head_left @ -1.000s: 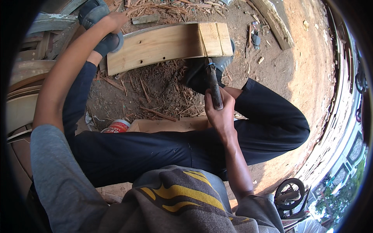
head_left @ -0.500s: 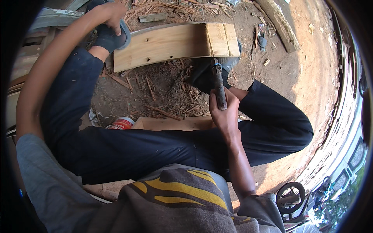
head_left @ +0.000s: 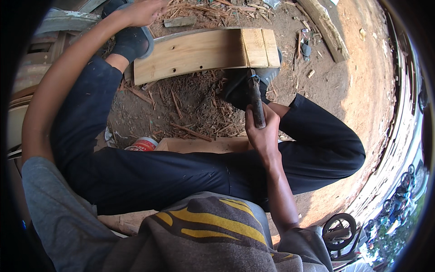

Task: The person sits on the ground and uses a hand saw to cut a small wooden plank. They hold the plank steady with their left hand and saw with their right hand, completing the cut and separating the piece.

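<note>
A curved pale wooden board (head_left: pixel 195 50) lies ahead of me, spanning between my two feet. Two cross lines mark its right end. My right hand (head_left: pixel 264 122) is wrapped round the dark, worn handle of a saw (head_left: pixel 256 97). The saw's thin blade, seen edge-on, meets the board at the left one of those lines. Beyond the board's left end, near the top edge, my left hand (head_left: pixel 147 12) is raised off my left shoe, fingers loosely stretched to the right. Nothing shows in it, though its fingertips are hard to make out.
Wood splinters (head_left: pixel 195 13) litter the dirt around the board. A thick timber (head_left: pixel 324 29) lies at the far right. Close to my legs are a red and white tub (head_left: pixel 144 144) and a wooden box (head_left: pixel 204 145). A wheel (head_left: pixel 339 231) stands at the lower right.
My left hand has moved up and to the right, away from my left shoe. The board has shifted very slightly. My right hand and the saw have hardly moved.
</note>
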A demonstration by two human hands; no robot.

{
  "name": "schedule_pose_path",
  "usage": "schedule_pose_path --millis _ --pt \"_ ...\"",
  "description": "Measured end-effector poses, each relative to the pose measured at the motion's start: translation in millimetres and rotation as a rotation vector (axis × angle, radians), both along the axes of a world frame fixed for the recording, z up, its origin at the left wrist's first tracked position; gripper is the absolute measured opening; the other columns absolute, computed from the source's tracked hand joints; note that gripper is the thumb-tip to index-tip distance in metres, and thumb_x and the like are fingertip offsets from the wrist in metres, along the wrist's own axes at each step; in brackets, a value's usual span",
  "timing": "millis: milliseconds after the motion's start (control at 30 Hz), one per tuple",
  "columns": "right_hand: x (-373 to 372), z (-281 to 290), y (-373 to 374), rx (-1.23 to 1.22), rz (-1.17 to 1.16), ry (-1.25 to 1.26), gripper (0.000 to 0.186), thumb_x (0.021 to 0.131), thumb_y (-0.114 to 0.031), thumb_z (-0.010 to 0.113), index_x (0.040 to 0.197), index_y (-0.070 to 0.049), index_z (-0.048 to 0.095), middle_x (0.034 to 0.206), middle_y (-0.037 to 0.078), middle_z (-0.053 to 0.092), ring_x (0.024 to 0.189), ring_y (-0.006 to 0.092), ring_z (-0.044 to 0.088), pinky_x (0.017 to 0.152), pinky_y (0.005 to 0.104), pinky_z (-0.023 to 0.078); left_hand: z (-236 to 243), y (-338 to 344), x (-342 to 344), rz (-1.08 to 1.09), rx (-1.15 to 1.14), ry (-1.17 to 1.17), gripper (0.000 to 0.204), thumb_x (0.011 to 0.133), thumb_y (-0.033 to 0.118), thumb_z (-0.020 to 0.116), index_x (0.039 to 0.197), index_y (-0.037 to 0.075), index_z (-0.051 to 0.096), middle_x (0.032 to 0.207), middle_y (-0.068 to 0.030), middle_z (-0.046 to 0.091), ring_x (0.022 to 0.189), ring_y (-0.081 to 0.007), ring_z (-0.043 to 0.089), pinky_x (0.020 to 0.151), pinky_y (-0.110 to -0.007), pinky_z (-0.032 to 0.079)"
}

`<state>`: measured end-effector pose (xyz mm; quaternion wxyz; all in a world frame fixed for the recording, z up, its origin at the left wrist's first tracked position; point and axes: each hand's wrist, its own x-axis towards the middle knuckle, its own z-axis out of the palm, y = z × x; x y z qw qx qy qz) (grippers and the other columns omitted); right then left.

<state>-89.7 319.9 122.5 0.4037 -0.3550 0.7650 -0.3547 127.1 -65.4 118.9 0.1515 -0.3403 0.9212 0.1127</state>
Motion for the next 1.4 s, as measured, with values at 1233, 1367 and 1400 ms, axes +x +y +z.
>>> schedule_pose_path --millis 1233,1367,1400 --pt "-11 -4 8 0.022 -0.206 -0.322 0.020 0.090 -0.013 0.057 0.075 0.000 0.054 0.062 -0.005 0.042 0.058 0.0031 0.036 0.051 0.0236 0.032 -39 21 13 -0.316 -0.129 -0.289 0.020 0.085 0.017 0.058 0.086 -0.002 0.064 0.092 -0.0202 0.065 0.091 -0.0356 0.063 0.079 -0.043 0.051" --pt "-17 -9 17 0.041 -0.229 -0.297 0.020 0.090 -0.014 0.057 0.077 0.002 0.056 0.062 -0.004 0.044 0.059 0.0035 0.037 0.052 0.0235 0.033 -18 52 -76 -0.111 0.115 -0.398 0.047 0.087 0.040 0.059 0.107 -0.002 0.057 0.108 -0.0250 0.059 0.106 -0.0375 0.056 0.091 -0.043 0.046" --pt "-17 -8 13 0.057 -0.230 -0.308 0.020 0.090 -0.014 0.057 0.077 0.002 0.056 0.062 -0.004 0.044 0.060 0.0036 0.037 0.052 0.0236 0.034 -27 59 -77 -0.143 0.118 -0.372 0.063 0.081 0.047 0.063 0.121 0.000 0.049 0.120 -0.0282 0.051 0.114 -0.0405 0.050 0.095 -0.044 0.044"
